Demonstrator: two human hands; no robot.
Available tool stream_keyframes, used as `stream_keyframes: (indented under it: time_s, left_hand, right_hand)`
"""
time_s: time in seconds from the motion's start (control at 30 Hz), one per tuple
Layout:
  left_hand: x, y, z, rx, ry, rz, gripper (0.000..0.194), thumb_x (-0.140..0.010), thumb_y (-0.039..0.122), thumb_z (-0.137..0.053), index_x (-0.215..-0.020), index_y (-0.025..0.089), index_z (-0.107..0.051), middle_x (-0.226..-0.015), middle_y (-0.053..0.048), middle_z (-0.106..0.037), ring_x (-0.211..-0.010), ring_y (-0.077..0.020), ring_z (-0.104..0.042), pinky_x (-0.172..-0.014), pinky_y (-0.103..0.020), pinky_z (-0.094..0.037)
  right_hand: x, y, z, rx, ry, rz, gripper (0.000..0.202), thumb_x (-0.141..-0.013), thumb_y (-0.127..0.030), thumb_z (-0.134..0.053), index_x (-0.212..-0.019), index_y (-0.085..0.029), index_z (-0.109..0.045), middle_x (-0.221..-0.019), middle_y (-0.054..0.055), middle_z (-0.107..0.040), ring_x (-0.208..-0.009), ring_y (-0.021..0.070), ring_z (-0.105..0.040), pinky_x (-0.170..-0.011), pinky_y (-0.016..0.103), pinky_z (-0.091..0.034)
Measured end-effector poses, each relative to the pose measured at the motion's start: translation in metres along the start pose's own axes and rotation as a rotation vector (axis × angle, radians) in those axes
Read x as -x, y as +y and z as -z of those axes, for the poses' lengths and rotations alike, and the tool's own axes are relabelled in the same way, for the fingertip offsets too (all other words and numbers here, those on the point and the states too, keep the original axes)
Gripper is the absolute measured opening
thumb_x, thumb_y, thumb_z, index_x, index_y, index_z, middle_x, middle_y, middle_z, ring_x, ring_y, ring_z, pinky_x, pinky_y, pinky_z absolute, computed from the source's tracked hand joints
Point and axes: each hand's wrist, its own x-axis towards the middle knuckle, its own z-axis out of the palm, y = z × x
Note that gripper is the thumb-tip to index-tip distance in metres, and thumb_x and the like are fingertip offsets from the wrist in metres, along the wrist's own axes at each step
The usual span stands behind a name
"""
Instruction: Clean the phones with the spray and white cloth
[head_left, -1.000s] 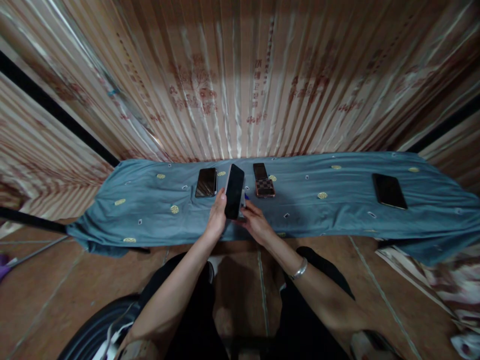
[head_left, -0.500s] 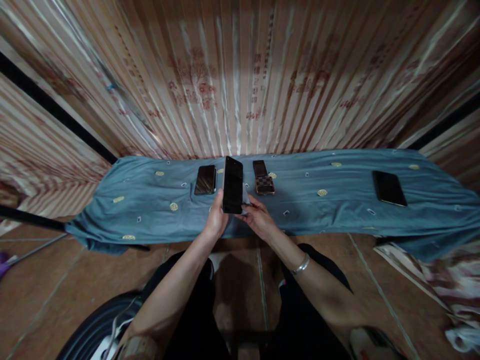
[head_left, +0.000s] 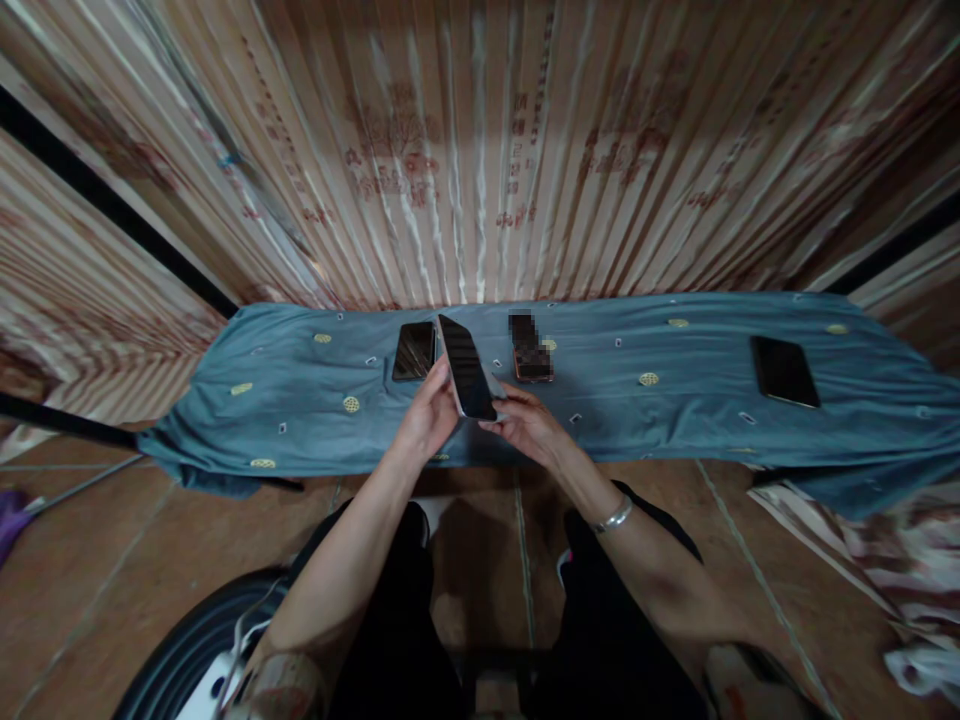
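Note:
Above the front of the blue cloth, I hold a dark-screened smartphone (head_left: pixel 466 372) tilted, its light edge showing. My left hand (head_left: pixel 431 408) grips its left side, fingers closed. My right hand (head_left: pixel 525 422) is closed at its lower right corner. A greyish piece shows behind the phone by my right fingers; I cannot tell whether it belongs to it. Left of the held phone lies another black phone (head_left: pixel 412 352), partly behind my left fingers. To the right rests a narrow dark phone-like device (head_left: pixel 531 350) with a reddish lower edge, its surface blurred into blocks.
Blue patterned cloth (head_left: pixel 660 420) covers a long, narrow surface. A black tablet-like device (head_left: pixel 784 370) lies at the far right. Behind stands a pleated curtain (head_left: pixel 450 150), with dark poles at both sides. A black round ribbed object (head_left: pixel 187 640) sits on the floor at lower left.
The held phone has turned and tilted, so its top leans left and its light side edge shows. Both hands still grip it. The view has shifted slightly.

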Motion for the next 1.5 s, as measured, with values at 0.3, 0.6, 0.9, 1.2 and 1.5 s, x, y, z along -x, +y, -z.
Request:
stream_keyframes:
  time_s: [0.3, 0.6, 0.9, 1.2, 1.5]
  left_hand:
    - [-0.003, 0.001, 0.006, 0.041, -0.016, 0.151, 0.037, -0.081, 0.036, -0.071, -0.112, 0.017, -0.068, -0.103, -0.008, -0.076, -0.110, -0.0265, -0.069, -0.101, -0.041, -0.051]
    - [-0.004, 0.012, 0.016, -0.165, 0.047, -0.083, 0.052, -0.066, 0.029, -0.084, -0.113, 0.028, -0.063, -0.108, 0.001, -0.073, -0.099, -0.0173, -0.068, -0.091, -0.034, -0.051]
    - [-0.001, 0.002, 0.004, -0.201, 0.095, -0.221, 0.099, -0.055, 0.015, -0.088, -0.143, 0.034, -0.047, -0.106, 0.000, -0.073, -0.106, -0.0160, -0.066, -0.094, -0.027, -0.046]
    - [0.000, 0.000, 0.003, -0.343, 0.161, -0.283, 0.110, -0.051, 0.004, -0.086, -0.147, 0.037, -0.043, -0.130, -0.004, -0.064, -0.126, -0.0196, -0.055, -0.100, -0.029, -0.047]
    - [-0.013, 0.001, 0.015, -0.269, 0.309, -0.309, 0.087, -0.058, 0.017, -0.087, -0.137, 0.028, -0.050, -0.097, 0.003, -0.070, -0.098, -0.0147, -0.064, -0.085, -0.024, -0.051]
  right_hand:
    - [0.001, -0.002, 0.001, 0.006, -0.037, -0.057, 0.030, -0.062, -0.016, -0.085, -0.091, -0.022, -0.077, -0.077, -0.003, -0.078, -0.067, 0.0127, -0.070, -0.067, 0.026, -0.061]
    - [-0.005, 0.003, 0.008, -0.003, 0.082, -0.063, 0.017, -0.065, -0.021, -0.086, -0.074, -0.020, -0.071, -0.070, -0.001, -0.075, -0.068, 0.0141, -0.070, -0.084, 0.035, -0.061]
    - [-0.009, 0.019, 0.012, -0.007, 0.170, -0.030, 0.007, -0.075, -0.018, -0.077, -0.078, -0.020, -0.071, -0.086, 0.003, -0.076, -0.081, 0.0189, -0.073, -0.088, 0.041, -0.061]
    - [-0.006, 0.027, 0.005, 0.006, 0.114, -0.056, 0.014, -0.069, -0.025, -0.083, -0.078, -0.022, -0.072, -0.085, 0.003, -0.078, -0.082, 0.0199, -0.073, -0.090, 0.046, -0.061]
    - [0.009, 0.015, -0.005, 0.092, 0.011, -0.064, 0.024, -0.070, -0.034, -0.086, -0.083, -0.018, -0.074, -0.084, 0.004, -0.079, -0.080, 0.0225, -0.075, -0.085, 0.046, -0.061]
